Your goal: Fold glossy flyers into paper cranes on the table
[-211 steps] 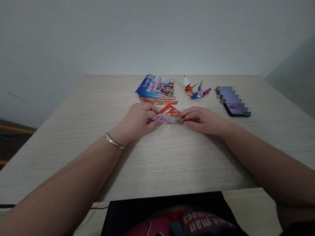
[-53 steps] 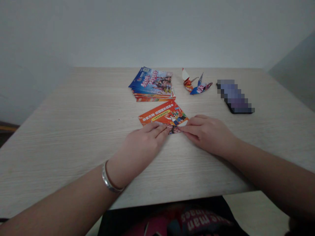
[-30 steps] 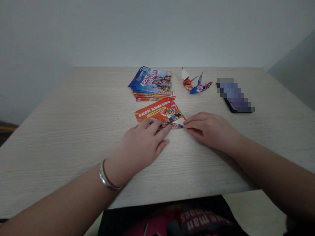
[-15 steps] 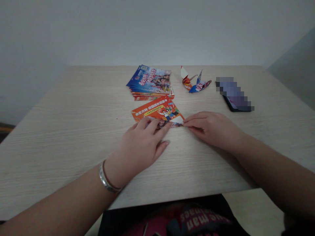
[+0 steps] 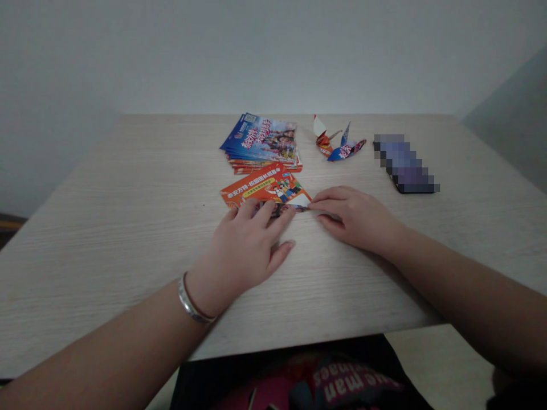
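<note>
An orange printed flyer (image 5: 262, 189) lies flat on the wooden table (image 5: 128, 216), with its near edge folded over. My left hand (image 5: 248, 250) rests palm down with its fingers stretched out, pressing on the flyer's near edge. A silver bracelet is on that wrist. My right hand (image 5: 354, 219) lies flat at the flyer's right corner, fingertips pressing the fold, fingers together and extended.
A stack of blue and orange flyers (image 5: 260, 142) sits behind the one being pressed. Two folded paper cranes (image 5: 337, 145) stand to the right of the stack. A dark phone (image 5: 405, 165) lies further right. A pale wall rises behind the table.
The flyer and both hands have slid a little to the left and away from me. Seven seconds ago the paper was folded smaller and pinched between both hands; it now lies wider and flatter.
</note>
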The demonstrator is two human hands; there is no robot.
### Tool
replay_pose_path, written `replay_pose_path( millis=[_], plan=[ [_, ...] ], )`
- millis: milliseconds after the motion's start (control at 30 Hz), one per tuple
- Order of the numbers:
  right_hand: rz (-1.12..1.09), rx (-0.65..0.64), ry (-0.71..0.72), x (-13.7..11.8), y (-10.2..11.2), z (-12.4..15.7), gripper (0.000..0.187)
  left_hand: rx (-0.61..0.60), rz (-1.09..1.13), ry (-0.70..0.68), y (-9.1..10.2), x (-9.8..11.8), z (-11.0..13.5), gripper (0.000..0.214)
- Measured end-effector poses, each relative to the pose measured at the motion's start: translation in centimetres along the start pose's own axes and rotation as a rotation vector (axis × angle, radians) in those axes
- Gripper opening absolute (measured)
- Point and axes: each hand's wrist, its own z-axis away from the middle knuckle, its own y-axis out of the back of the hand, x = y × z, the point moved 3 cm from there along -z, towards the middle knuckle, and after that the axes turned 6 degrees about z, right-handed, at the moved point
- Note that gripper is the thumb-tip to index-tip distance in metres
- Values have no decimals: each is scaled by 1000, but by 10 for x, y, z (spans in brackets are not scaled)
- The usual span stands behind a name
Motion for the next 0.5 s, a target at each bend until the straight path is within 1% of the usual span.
replay_pose_path(
  millis=[233,500],
  plan=[
    [-9,-33,41,1,2,4,26,9,12,-5,-4,-3,2,57],
    [1,-22,70,0,3,2,25,-32,22,14,-4,-1,3,58]
  ],
)
